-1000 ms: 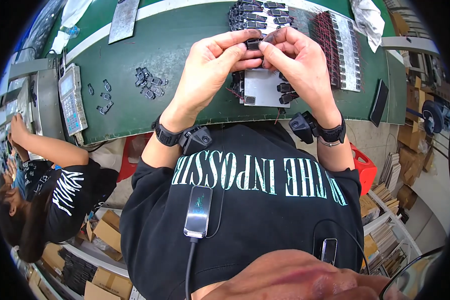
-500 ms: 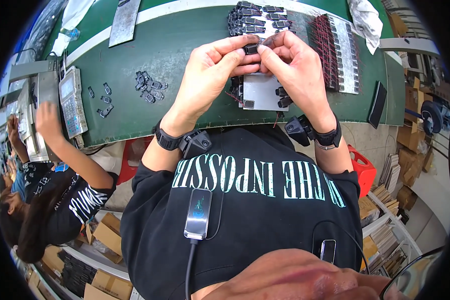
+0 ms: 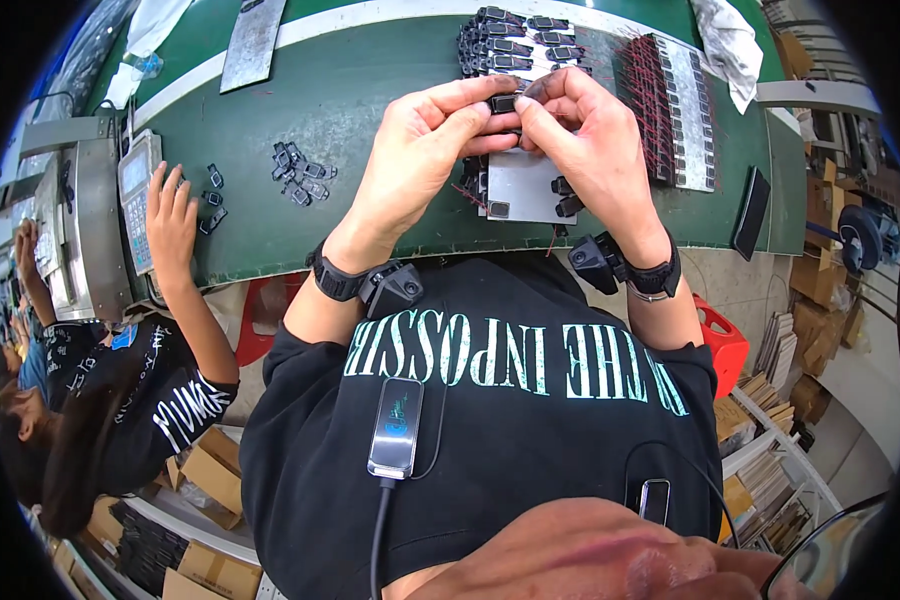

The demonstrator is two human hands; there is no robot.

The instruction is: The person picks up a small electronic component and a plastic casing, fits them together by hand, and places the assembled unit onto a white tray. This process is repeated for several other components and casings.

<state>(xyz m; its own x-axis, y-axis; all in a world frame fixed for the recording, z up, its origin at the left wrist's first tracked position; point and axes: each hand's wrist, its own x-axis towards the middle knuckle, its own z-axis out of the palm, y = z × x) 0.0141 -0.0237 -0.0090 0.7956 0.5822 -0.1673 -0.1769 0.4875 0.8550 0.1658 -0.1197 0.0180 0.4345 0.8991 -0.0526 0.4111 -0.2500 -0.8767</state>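
Between the fingertips of my left hand [image 3: 420, 145] and my right hand [image 3: 595, 135] is a small black rectangular part [image 3: 503, 104]. Both thumbs and forefingers pinch it from either side. Beneath my hands lies a grey metal plate [image 3: 525, 185], with a few small black pieces [image 3: 567, 196] at its right side and thin red wires at its edges. Beyond my fingers, rows of black parts [image 3: 507, 47] with red wires rest on a white surface. My hands hide part of the plate.
On the green table [image 3: 370, 235] lie a pile of black parts [image 3: 298, 172], a phone-like black slab [image 3: 753, 210] and a board of black pieces with red wires [image 3: 682, 110]. A co-worker's hand [image 3: 172, 220] is at left, near a keypad device [image 3: 136, 195].
The co-worker's hand has moved right, from the machine to the loose black parts at the table's left. My hands stay almost in place, still pinching the small part.
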